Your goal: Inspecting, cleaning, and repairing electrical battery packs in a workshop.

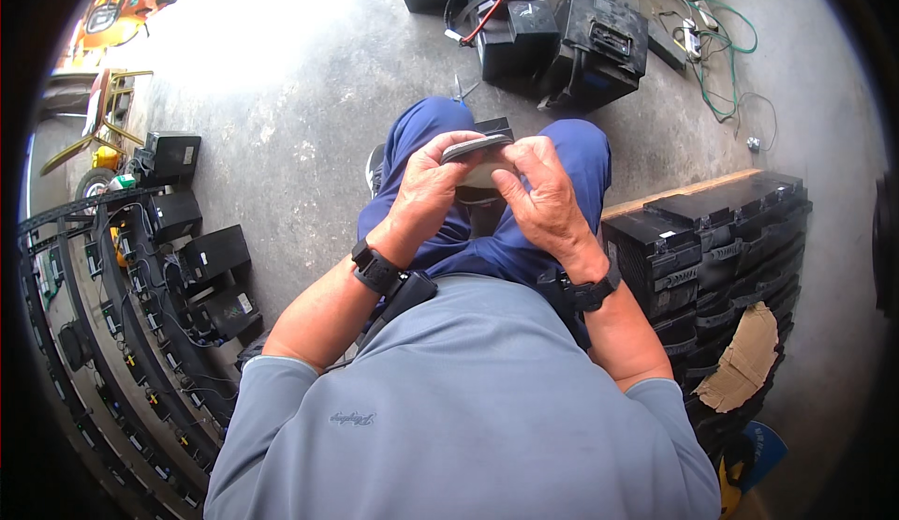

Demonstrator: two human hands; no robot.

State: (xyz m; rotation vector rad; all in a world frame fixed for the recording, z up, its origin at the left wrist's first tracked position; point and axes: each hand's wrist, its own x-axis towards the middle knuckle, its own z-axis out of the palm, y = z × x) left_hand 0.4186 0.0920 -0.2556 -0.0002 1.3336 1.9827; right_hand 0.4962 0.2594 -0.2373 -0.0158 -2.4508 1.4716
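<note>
Both of my hands grip a thin, dark grey-edged object [476,145] above my lap, with a pale tan part below it; exactly what it is I cannot make out. My left hand [431,183] has its fingers curled on the object's left end. My right hand [541,197] holds the right end, fingers bent over it and thumb against the pale part. A small black box [493,126] shows just beyond the object, between my knees in blue trousers, partly hidden by my hands.
Black battery-like boxes [599,52] with cables sit ahead, near a power strip [692,37]. Stacked black cases [712,220] and torn cardboard [740,356] are at my right. Racks [103,333], black boxes [215,253] and a chair [98,126] stand left.
</note>
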